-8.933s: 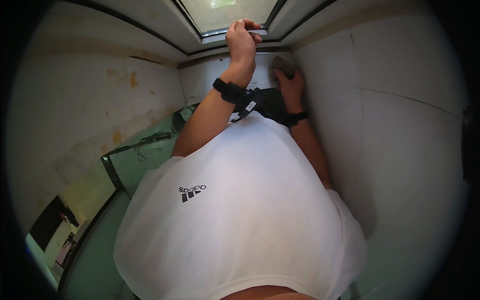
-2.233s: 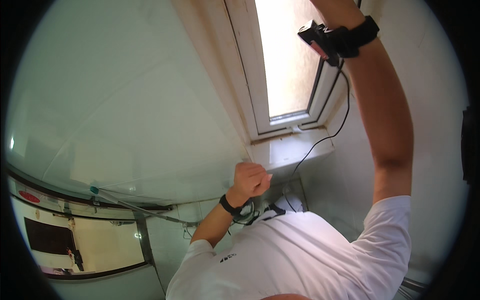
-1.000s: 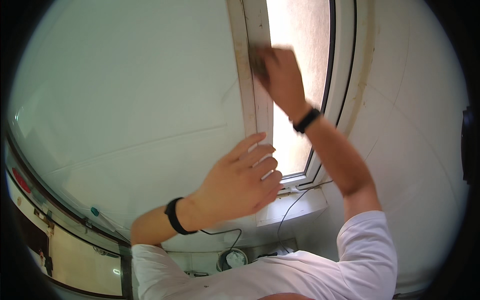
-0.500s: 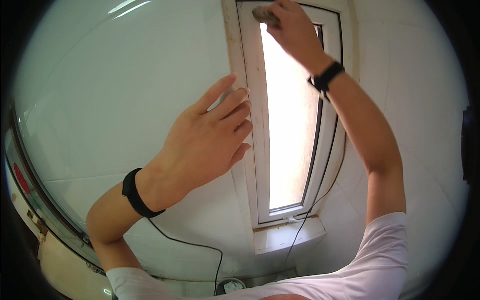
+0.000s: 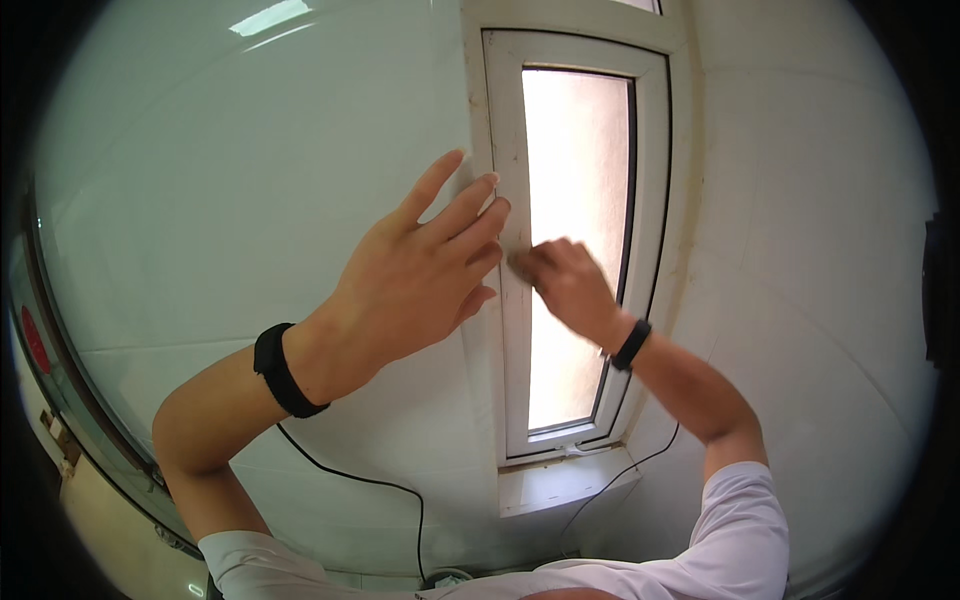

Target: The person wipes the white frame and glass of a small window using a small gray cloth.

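Note:
A narrow white-framed window [image 5: 652, 150] with a bright pane [image 5: 575, 160] stands in front of me. My right hand [image 5: 580, 285] is closed on a small grey-brown wad [image 5: 521, 266], which looks like a rag or scouring pad but is smeared by motion. It holds the wad against or just over the left side of the frame, around mid-height. My left hand [image 5: 400, 270] is open with spread fingers, its fingertips by the left edge of the frame. Whether they touch it I cannot tell.
Pale tiled walls [image 5: 250, 200] flank the window. A small white sill [image 5: 565, 482] lies below it, with a window handle [image 5: 572, 449] above the sill. Black bands [image 5: 285, 370] circle both wrists, trailing thin dark cables [image 5: 370, 482]. Far left is a dark-edged sliding door [image 5: 75, 370].
My right hand has come down with the wad from the top left corner of the frame to mid-height. My left hand has barely moved. The view has tilted up slightly.

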`<state>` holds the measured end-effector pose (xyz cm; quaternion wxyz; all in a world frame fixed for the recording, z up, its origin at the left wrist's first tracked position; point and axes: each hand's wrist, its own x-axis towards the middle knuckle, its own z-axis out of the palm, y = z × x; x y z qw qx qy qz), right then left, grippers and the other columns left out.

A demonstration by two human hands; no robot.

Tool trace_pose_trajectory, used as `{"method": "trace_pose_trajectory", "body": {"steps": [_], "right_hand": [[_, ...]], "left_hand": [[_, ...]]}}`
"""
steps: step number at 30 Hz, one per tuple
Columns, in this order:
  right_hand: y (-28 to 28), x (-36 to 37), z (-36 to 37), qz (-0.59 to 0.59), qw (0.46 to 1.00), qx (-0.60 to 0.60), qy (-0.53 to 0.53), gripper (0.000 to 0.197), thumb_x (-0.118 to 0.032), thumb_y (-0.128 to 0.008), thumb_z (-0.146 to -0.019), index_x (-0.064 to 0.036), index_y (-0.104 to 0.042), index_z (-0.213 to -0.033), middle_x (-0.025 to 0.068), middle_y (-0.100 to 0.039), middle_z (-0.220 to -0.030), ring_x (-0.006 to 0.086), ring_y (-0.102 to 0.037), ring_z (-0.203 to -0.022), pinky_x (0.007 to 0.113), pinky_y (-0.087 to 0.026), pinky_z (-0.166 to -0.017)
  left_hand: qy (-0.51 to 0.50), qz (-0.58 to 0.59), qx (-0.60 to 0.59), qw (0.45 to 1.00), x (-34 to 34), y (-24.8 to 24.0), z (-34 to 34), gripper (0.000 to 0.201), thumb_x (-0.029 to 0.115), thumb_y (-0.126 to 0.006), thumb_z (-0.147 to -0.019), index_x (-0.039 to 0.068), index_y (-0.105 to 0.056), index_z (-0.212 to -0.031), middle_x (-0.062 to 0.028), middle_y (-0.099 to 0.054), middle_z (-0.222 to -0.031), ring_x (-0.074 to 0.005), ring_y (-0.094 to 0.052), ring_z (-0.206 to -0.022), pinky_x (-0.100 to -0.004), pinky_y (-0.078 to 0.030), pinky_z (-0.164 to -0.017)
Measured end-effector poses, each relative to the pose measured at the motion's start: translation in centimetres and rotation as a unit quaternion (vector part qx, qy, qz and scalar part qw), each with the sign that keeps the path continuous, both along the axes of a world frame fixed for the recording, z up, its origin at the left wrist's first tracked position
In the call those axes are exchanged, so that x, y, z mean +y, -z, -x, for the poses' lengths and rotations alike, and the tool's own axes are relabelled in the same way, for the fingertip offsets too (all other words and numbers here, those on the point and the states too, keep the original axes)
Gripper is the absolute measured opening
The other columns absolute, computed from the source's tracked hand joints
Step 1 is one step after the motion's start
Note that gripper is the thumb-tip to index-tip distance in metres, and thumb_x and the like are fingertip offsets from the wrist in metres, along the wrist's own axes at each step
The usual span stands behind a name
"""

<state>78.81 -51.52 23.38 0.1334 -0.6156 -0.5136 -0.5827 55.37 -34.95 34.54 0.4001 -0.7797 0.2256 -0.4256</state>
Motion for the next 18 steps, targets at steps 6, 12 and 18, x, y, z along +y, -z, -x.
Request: {"method": "trace_pose_trajectory", "body": {"steps": [6, 12, 18], "right_hand": [[-21.4, -1.0, -0.9, -0.12, 0.986, -0.115, -0.022, 0.021, -0.006, -0.069, -0.085, -0.0098, -0.071, -0.105, 0.0091, -0.066, -0.101, 0.0336, -0.062, -0.097, 0.047, -0.052, -0.086], [-27.8, 4.2, -0.9, -0.179, 0.975, -0.134, -0.014, 0.023, -0.008, -0.068, -0.086, -0.008, -0.071, -0.11, 0.0107, -0.065, -0.107, 0.0342, -0.062, -0.105, 0.047, -0.054, -0.091], [-17.1, 4.1, -2.1, -0.118, 0.993, -0.009, 0.024, 0.023, -0.009, -0.072, -0.084, -0.0054, -0.07, -0.107, 0.015, -0.062, -0.11, 0.036, -0.061, -0.1, 0.047, -0.054, -0.087]], "left_hand": [[0.01, 0.009, -0.008, 1.0, -0.5, -0.8, 0.5, 0.026, 0.033, -0.078, -0.089, 0.01, -0.071, -0.097, -0.0047, -0.062, -0.132, -0.0212, -0.05, -0.139, -0.0541, -0.022, -0.132], [-0.012, 0.013, 0.003, 1.0, -1.2, -0.7, 1.7, 0.022, 0.029, -0.078, -0.087, 0.011, -0.07, -0.095, -0.0035, -0.062, -0.128, -0.0208, -0.052, -0.137, -0.0535, -0.025, -0.131], [0.026, 0.033, -0.017, 0.999, 0.1, 0.7, 0.2, 0.02, 0.029, -0.078, -0.087, 0.012, -0.07, -0.094, -0.0025, -0.063, -0.127, -0.0214, -0.049, -0.144, -0.0541, -0.026, -0.13]]}}
